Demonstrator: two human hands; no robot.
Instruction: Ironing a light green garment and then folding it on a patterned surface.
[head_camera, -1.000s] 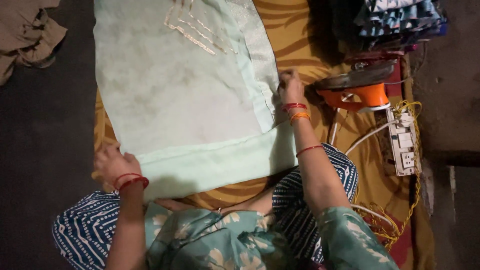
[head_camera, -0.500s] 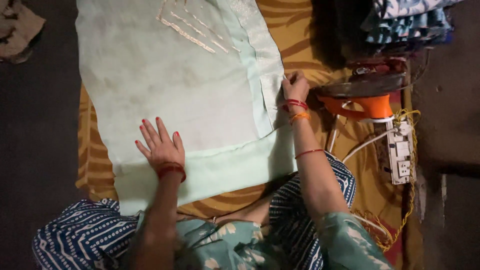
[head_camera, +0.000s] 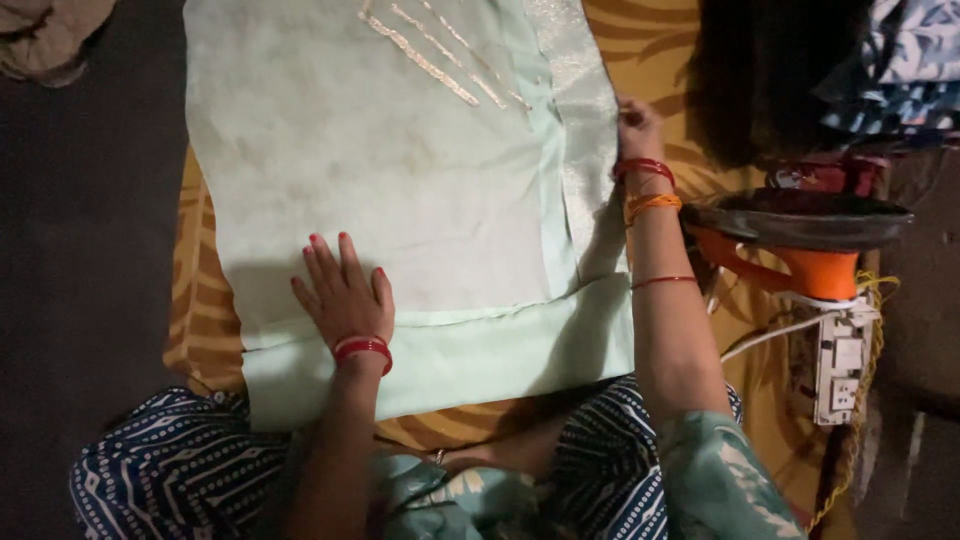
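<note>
pale green garment (head_camera: 400, 170), gold trim, spread flat | left hand (head_camera: 342, 295) open, pressing | right hand (head_camera: 636, 128) seemingly pinching edge

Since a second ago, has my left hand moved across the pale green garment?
Yes. The left hand left the bottom-left corner of the pale green garment and now lies flat further in, toward the middle, just above its bottom fold.

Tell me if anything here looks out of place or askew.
The orange iron rests tilted at the mat's right edge, right beside a power strip with loose cords. The pale green garment lies flat under both hands; nothing spilled.
</note>
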